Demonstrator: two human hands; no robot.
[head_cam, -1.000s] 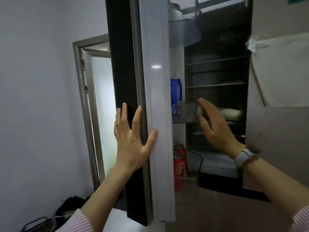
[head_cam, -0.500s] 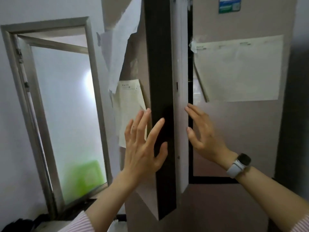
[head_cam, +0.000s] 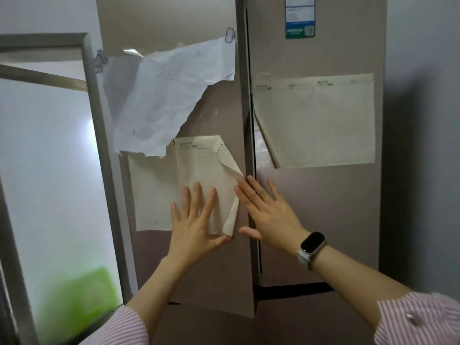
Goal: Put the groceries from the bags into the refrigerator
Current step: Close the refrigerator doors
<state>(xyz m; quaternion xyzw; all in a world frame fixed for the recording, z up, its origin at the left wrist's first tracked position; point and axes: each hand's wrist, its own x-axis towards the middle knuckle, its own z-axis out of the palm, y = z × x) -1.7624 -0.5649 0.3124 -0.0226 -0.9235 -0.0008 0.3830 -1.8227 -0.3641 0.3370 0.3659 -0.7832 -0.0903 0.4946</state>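
Both grips spread flat: left hand and right hand press refrigerator doors; labels unreadable

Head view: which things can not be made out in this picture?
- Refrigerator contents: hidden behind the left door and right door.
- Print on the yellowed sheet and blue label: too small.
- Green shape behind the window: blurred.
- Grocery bags: outside the frame.

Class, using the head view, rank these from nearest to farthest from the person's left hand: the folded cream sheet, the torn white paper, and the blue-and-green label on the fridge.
1. Folded cream sheet: directly under the left hand, touching.
2. Torn white paper: above, on the same door.
3. Blue-and-green label: top of the right door, up and right.
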